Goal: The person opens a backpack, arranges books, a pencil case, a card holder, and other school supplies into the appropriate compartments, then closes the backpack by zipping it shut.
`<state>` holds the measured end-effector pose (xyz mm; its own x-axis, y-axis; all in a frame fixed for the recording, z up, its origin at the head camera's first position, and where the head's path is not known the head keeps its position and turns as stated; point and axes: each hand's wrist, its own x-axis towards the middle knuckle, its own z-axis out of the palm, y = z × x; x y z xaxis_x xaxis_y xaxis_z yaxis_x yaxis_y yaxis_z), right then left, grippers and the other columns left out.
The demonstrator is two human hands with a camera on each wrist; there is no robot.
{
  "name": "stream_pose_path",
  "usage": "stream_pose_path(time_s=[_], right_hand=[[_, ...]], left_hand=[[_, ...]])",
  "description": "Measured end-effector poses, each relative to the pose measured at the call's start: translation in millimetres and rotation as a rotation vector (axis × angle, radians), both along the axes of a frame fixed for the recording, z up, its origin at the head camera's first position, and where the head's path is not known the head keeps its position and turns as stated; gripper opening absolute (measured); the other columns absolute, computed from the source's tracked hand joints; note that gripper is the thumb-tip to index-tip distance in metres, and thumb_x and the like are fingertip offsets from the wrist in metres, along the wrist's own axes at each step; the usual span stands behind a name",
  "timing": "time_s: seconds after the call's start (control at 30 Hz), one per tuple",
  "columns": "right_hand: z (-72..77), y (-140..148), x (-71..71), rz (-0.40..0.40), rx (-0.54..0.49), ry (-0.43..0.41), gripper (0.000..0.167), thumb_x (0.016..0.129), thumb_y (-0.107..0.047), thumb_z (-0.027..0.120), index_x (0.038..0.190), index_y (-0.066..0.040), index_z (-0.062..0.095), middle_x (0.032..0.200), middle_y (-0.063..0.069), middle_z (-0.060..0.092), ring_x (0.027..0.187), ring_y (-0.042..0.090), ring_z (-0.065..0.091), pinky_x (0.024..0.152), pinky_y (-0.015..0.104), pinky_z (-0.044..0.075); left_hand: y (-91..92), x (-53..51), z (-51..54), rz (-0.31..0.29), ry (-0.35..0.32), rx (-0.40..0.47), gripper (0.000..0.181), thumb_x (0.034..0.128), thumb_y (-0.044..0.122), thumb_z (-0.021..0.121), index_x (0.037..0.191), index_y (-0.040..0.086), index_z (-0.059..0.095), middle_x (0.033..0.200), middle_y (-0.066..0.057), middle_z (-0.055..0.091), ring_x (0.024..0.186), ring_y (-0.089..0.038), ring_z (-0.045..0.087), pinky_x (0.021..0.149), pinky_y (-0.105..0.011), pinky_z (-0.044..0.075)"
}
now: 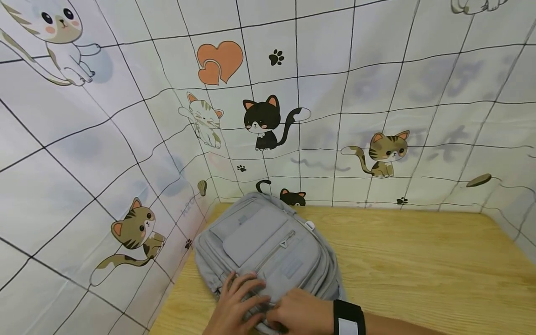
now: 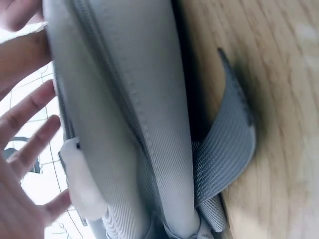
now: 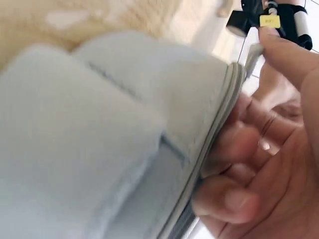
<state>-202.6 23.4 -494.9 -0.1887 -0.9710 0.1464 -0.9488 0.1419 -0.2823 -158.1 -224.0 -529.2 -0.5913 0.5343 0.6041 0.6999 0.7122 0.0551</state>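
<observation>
Head view shows a grey, zip-fronted backpack (image 1: 255, 232).

one backpack (image 1: 255, 232), two sets of fingers (image 2: 40, 142), four paw prints (image 1: 275, 59)

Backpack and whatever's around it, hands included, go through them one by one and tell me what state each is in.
Backpack: lying on the table, front side up
Front zipper: looks shut, pull near its upper right end
Strap: loose end curled out over the table
Left hand: fingers spread, on the backpack
Right hand: fingers curled, gripping the backpack's near edge
Wristband: fastened round the right wrist
</observation>
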Motion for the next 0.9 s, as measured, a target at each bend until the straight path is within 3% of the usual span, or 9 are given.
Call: stream_pose_path(time_s=[0.17,0.27,0.43,0.63,0.73,0.8,0.9], right_hand=[[0.6,11,1.5,-0.045,-0.02,-0.248,0.005,0.102,-0.024,0.071,0.102,-0.021,0.075,0.084,-0.015,0.069,0.069,-0.016,0.046,0.063,0.003,0.04],[4.8,18,1.7,-0.07,-0.095,-0.413,0.008,0.103,-0.013,0.069,0.099,-0.016,0.075,0.088,-0.011,0.072,0.073,-0.014,0.049,0.066,0.006,0.045],[8.6,36,2.5,-0.107,-0.189,-0.55,0.012,0.1,-0.006,0.067,0.091,-0.009,0.074,0.08,-0.004,0.071,0.068,-0.015,0.045,0.061,0.009,0.044],[9.9,63,-0.8,-0.178,-0.212,-0.697,0.012,0.099,-0.005,0.068,0.088,-0.007,0.073,0.072,0.0,0.065,0.061,-0.011,0.039,0.057,0.011,0.037],[10.8,72,-2.1,-0.232,-0.201,-0.79,0.014,0.099,0.002,0.062,0.094,-0.006,0.072,0.073,-0.002,0.066,0.057,-0.009,0.044,0.054,0.013,0.04],[12.3,74,-2.2,-0.276,-0.176,-0.781,0.019,0.099,0.005,0.057,0.102,-0.007,0.072,0.074,-0.004,0.068,0.058,-0.007,0.05,0.055,0.015,0.045],[14.2,71,0.0,-0.359,-0.108,-0.622,0.022,0.103,0.002,0.054,0.11,-0.013,0.069,0.08,-0.01,0.067,0.064,-0.006,0.054,0.06,0.018,0.049]], left_hand=[[8.9,-9.5,0.1,-0.001,0.08,-0.027,0.016,0.0865,0.029,0.086,0.099,0.034,0.078,0.112,0.015,0.069,0.114,-0.01,0.062,0.096,-0.064,0.049],[10.7,-13.7,0.8,-0.028,0.117,-0.018,0.013,0.088,0.025,0.086,0.094,0.032,0.076,0.106,0.015,0.069,0.104,-0.008,0.063,0.096,-0.06,0.049],[9.1,-15.4,2.7,-0.043,0.106,-0.001,0.017,0.0874,0.025,0.088,0.097,0.03,0.075,0.104,0.017,0.069,0.098,-0.006,0.062,0.096,-0.054,0.048],[7.3,-13.2,5.2,-0.035,0.065,0.015,0.021,0.0854,0.023,0.09,0.097,0.03,0.074,0.103,0.017,0.068,0.096,-0.005,0.061,0.098,-0.054,0.048],[9.5,-11.5,8.0,-0.044,0.058,0.044,0.018,0.0878,0.022,0.087,0.093,0.031,0.073,0.101,0.017,0.067,0.094,-0.005,0.06,0.096,-0.055,0.048],[14.6,-11.6,12.1,-0.058,0.053,0.063,0.016,0.0904,0.022,0.083,0.091,0.032,0.071,0.1,0.016,0.066,0.094,-0.005,0.059,0.093,-0.053,0.048],[30.8,-14.1,18.6,-0.098,0.037,0.042,0.011,0.0924,0.027,0.079,0.092,0.034,0.071,0.106,0.013,0.065,0.101,-0.007,0.059,0.092,-0.052,0.05]])
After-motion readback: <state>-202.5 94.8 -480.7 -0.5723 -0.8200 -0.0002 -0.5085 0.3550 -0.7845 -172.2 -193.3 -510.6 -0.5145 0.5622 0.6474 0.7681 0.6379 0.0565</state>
